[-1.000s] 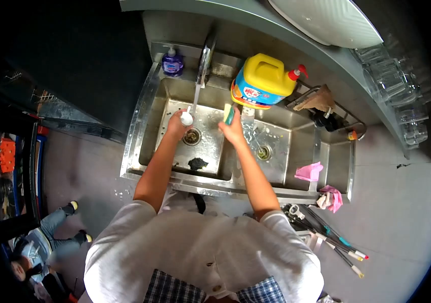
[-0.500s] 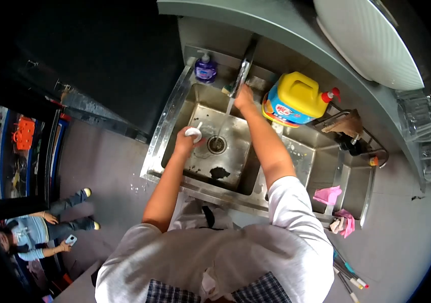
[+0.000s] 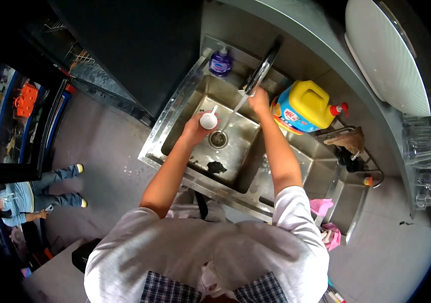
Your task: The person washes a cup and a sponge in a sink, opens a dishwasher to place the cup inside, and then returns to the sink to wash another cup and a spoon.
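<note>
My left hand (image 3: pixel 195 128) holds a small white scoop (image 3: pixel 208 120) with a short handle, its open bowl facing up over the sink. The scoop is just left of a thin stream of water (image 3: pixel 232 117). My right hand (image 3: pixel 260 100) is closed at the spout of the chrome faucet (image 3: pixel 264 68), from which the water runs. The spout hides some of its fingertips. Below both hands is the steel sink basin (image 3: pixel 225 169) with a round drain (image 3: pixel 218 139) and a dark patch (image 3: pixel 216 167) on its floor.
A purple soap bottle (image 3: pixel 220 62) and a yellow detergent jug (image 3: pixel 304 107) stand behind the basin. Pink cloths (image 3: pixel 331 236) hang at the right basin. A shelf with a white dish (image 3: pixel 385 55) and glasses (image 3: pixel 423 154) curves overhead. A person (image 3: pixel 21 197) stands at left.
The view has shifted, so the sink's fittings appear further right. My left hand has brought the scoop up closer to the stream and turned it. My right hand stays at the spout.
</note>
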Demonstrator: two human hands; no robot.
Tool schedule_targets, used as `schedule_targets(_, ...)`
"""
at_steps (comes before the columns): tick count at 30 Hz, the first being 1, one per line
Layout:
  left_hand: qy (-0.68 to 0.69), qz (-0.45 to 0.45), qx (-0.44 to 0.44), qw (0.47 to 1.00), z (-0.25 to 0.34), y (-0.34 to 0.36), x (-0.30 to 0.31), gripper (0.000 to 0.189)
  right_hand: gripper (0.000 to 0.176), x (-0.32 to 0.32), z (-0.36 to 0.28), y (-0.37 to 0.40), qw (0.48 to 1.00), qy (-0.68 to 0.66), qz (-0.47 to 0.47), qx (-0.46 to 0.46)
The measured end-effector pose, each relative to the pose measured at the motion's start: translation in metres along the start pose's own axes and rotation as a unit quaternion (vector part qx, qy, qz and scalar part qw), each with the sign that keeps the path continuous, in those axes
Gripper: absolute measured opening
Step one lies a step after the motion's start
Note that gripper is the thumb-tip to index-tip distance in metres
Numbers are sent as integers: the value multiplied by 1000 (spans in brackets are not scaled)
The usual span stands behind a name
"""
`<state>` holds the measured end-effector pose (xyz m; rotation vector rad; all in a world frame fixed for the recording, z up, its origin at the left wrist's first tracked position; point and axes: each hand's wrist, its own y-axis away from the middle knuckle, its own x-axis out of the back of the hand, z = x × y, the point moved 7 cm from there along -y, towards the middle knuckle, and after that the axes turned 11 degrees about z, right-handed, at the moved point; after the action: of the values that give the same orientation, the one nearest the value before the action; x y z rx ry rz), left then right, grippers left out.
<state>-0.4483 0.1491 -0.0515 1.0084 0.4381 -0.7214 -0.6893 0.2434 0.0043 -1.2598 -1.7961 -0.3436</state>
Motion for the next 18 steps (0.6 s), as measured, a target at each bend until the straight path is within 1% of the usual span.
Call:
schedule_targets(3,0,-8,-7,1000,-8,-12,1,35,32,18,-1,7,995,-62,76,15)
schedule_targets(4,5,-11,-7,1000,-11,-18,-1,35,39,26,1,14,986,-108,126,-1)
schedule_targets(7,8,-7,-5,1000,-16,-20,-10,35,36,17,46,38,957,-189,213,-57)
schedule_targets(8,8,-2,-6,1000,-16,-19,-13,35,27,-1,65,54,908,-356,109,-192)
schedule_targets(9,-1,-3,-4,1000,-16,-17,-16,36,18,13,43,80,843,-464,38,-269)
schedule_targets(10,-9,-2,-1,1000,-16,-14,-17,36,18,20,33,99,793,-525,-22,-309)
schedule_targets(11,-18,-2,-1,1000,-15,-12,-18,36,18,22,32,119,740,-570,-59,-352)
schedule_targets(12,-19,14,15,1000,-18,-14,-14,37,19,19,40,137,701,-582,-73,-406)
schedule_targets(13,-19,2,18,1000,-20,-13,-10,36,23,20,42,147,722,-576,-89,-373)
schedule_targets(15,-7,-18,17,1000,-23,-6,-9,34,30,32,33,168,774,-545,-89,-309)
schedule_targets(16,2,-5,24,1000,-29,-8,-2,35,32,34,31,180,776,-539,-105,-311)
schedule_targets(17,-141,-59,-103,983,-32,-17,7,35,35,34,29,189,776,-535,-120,-311)
schedule_targets(18,-265,-80,-240,930,-35,-22,16,35,39,35,25,196,778,-523,-129,-322)
